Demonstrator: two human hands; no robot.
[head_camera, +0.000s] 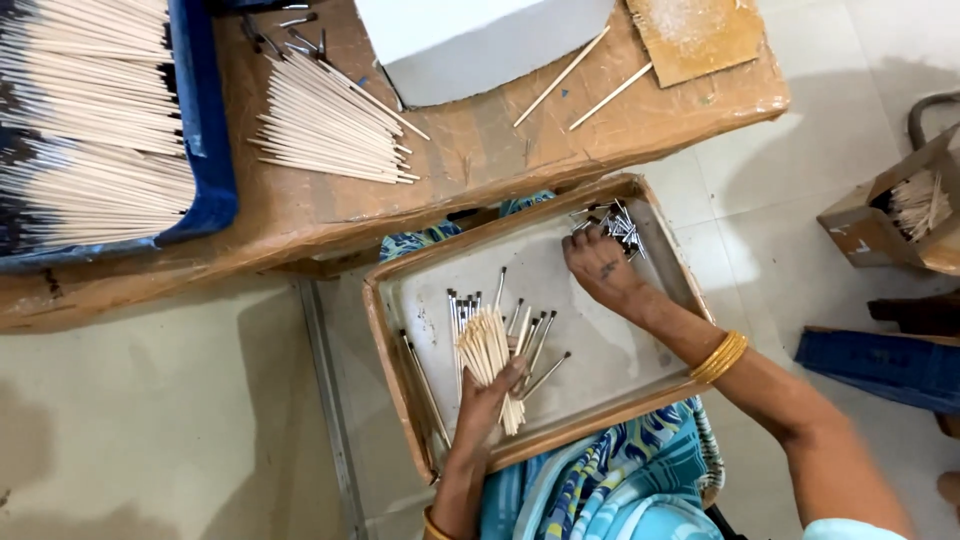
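From the head view I look down on a cardboard tray (400, 300) resting on my lap, just below the edge of the brown table (480, 160). My left hand (487, 400) has its grip closed around a bundle of thin pale sticks (488, 352) – their long axis runs up and away from me, slightly fanned, dark tips pointing to the far side of the tray. My right hand (600, 268) reaches to the tray's far right corner, fingers curled down onto a small heap of dark metal tips (615, 225); whether that grip has pinched one I cannot tell. The heap lies up and to the right of the bundle, so the right hand is the nearer one. A few tipped sticks (535, 340) lie loose on the tray floor between both hands – pale shafts, dark ends
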